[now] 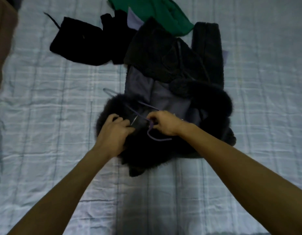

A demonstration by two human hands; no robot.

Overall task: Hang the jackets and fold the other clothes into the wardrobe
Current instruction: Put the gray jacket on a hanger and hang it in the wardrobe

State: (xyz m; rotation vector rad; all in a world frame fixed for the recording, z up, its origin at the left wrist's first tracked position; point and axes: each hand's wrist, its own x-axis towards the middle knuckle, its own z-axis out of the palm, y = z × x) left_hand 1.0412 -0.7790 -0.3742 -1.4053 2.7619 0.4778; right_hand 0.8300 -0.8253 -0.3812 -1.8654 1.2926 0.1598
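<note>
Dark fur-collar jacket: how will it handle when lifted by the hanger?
Probably floppy: the jacket lies crumpled on the bed, so it should sag. Its thick fur collar suggests it's heavyish for the thin hanger. The smooth grey lining may slip.

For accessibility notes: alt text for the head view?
The left hand grips the furry collar of a dark fleece jacket on a pale checked bedspread, while the right hand pinches a thin purple hanger.

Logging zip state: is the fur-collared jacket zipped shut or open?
Open: the jacket lies spread, grey lining showing, zip teeth unjoined by the left hand.
</note>
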